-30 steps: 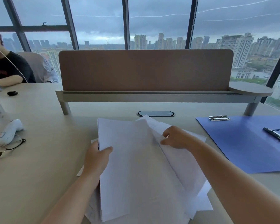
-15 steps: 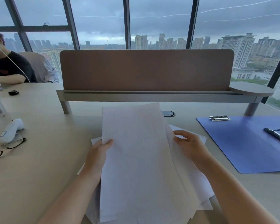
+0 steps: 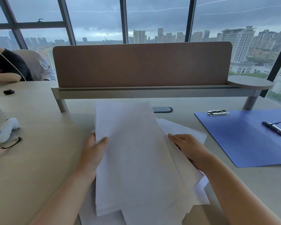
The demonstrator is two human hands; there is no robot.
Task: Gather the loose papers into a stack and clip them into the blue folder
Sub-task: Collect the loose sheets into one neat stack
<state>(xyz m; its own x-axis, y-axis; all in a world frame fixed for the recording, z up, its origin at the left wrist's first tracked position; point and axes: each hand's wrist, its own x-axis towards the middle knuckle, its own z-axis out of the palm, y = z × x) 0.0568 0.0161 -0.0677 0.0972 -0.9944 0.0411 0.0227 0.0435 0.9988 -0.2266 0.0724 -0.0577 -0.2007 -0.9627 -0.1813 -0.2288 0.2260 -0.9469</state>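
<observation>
A loose stack of white papers is tilted up off the desk in front of me, its sheets unevenly fanned at the right and bottom. My left hand grips the stack's left edge, thumb on top. My right hand holds the right side, fingers curled round the fanned sheets. The blue folder lies open and flat on the desk to the right, apart from the papers. A black and silver clip is on its right part, and a silver clip sits at its top left corner.
A brown divider screen on a raised shelf crosses the desk behind the papers. At the left lie glasses and a white device. Another person sits at the far left. A cable port is behind the stack.
The right hand moved from on top of the splayed sheets to the stack's right edge. The papers were drawn together and raised into a more even stack between both hands.
</observation>
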